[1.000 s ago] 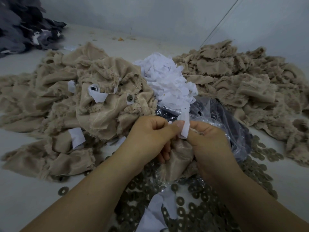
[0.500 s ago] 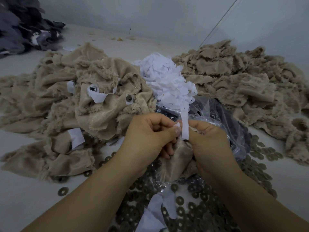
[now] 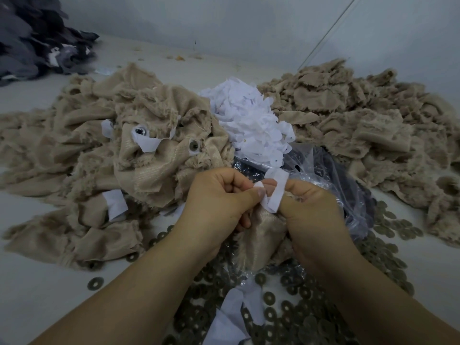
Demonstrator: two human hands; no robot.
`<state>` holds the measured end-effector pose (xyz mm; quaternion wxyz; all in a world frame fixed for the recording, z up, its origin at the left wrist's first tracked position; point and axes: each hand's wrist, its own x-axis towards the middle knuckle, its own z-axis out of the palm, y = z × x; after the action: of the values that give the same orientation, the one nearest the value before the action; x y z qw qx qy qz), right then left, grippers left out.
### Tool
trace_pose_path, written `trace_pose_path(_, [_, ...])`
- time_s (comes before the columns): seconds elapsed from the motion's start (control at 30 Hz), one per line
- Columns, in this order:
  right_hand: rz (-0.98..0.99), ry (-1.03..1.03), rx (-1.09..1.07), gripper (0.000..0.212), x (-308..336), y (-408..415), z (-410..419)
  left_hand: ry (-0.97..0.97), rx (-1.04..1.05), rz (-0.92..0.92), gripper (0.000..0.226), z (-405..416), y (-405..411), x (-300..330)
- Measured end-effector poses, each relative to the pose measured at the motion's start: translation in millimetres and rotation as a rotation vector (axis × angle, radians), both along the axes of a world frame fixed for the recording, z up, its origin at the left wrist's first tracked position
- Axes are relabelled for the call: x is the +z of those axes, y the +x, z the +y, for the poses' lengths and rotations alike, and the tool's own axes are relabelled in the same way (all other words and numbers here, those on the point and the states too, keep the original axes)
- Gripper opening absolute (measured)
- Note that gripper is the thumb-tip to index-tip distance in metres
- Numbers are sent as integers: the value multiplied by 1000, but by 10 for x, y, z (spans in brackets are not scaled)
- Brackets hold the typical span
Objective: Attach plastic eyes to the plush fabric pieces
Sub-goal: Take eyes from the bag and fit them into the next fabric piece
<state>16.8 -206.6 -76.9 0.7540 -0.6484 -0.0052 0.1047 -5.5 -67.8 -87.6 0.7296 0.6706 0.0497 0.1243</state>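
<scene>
A beige plush fabric piece (image 3: 258,235) hangs bunched between both hands, low in the middle of the pale desk (image 3: 37,290). Behind them a clear plastic bag (image 3: 331,185) lies open; its contents are dark and unclear. Round metal washers (image 3: 388,247) are strewn beneath. Beige fabric heaps (image 3: 361,125) flank a mound of white strips (image 3: 249,120), and a plastic eye (image 3: 140,131) shows on the left heap. The left hand (image 3: 219,202) and right hand (image 3: 311,210), fingers curled, pinch the fabric and a white strip (image 3: 276,192).
</scene>
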Motion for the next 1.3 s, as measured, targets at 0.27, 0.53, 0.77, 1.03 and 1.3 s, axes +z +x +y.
trace_pose_path(0.27, [66, -30, 54, 36, -22, 46, -23, -18, 25, 20, 18, 44, 14, 15])
trace_pose_path(0.53, [-102, -105, 23, 29, -48, 0, 9, 65, 24, -2, 20, 2, -5, -5])
trace_pose_path(0.77, [-70, -14, 8, 16, -53, 7, 2, -54, -31, 57, 13, 35, 1, 9])
trace_pose_path(1.03, [-174, -48, -61, 9, -33, -6, 2, -71, -107, 62, 25, 41, -6, 37])
trace_pose_path(1.3, [-221, -92, -103, 13, -46, -10, 20, -20, -52, 16, 31, 16, -37, 43])
